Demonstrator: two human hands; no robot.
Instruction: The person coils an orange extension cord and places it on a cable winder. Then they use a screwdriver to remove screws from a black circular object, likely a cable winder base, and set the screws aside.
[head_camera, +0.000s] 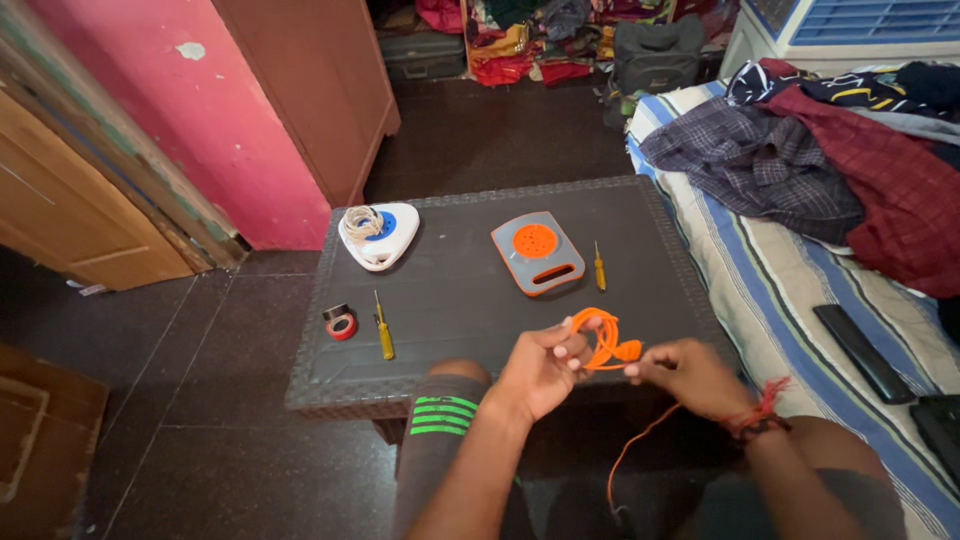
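Coiling thin orange cord (603, 340), both hands (545, 368)

cable (603, 340) orange | table (460, 300) dark grey | bedsheet (770, 270) striped

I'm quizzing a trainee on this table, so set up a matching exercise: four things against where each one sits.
Things:
1. orange cord
2. tape roll
3. white reel
4. grey and orange box

Places:
A. far left of the table
B. held in both hands
C. beside the small screwdriver
D. next to the yellow screwdriver

Pairs: 1-B, 2-D, 3-A, 4-C
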